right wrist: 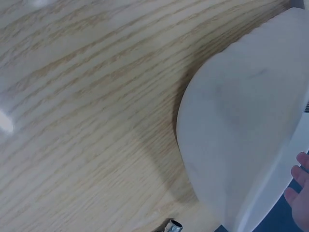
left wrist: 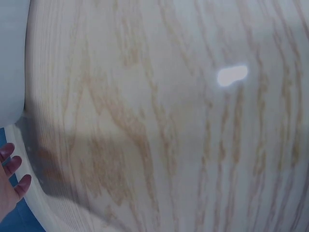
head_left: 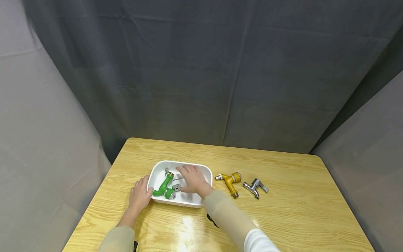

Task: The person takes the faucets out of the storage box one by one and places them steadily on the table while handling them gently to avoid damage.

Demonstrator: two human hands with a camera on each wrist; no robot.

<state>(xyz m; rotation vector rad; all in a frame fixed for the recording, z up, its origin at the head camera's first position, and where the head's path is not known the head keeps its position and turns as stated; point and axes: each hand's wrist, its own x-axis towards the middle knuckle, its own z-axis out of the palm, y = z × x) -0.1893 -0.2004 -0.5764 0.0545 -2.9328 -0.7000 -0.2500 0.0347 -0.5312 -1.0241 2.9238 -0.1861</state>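
A white tray (head_left: 196, 201) holds a green tap (head_left: 164, 185) at its left side. Beside that lies a second tap with a white-and-silver knob (head_left: 176, 184), the rest of it partly hidden. My right hand (head_left: 192, 180) is over the tray just right of this knob, fingers spread and nothing seen in its grasp. At the tray's left end, my left hand (head_left: 139, 194) lies against the outside with its thumb by the rim. The left wrist view catches only loosely extended fingertips (left wrist: 11, 166), and the right wrist view shows my right fingers (right wrist: 300, 175) beyond the tray wall.
To the right of the tray, a yellow tap (head_left: 231, 180) and a chrome lever tap (head_left: 255, 188) lie on the wooden table (head_left: 299, 203). A dark grey curtain (head_left: 189, 87) hangs behind the table, with lighter cloth at both sides.
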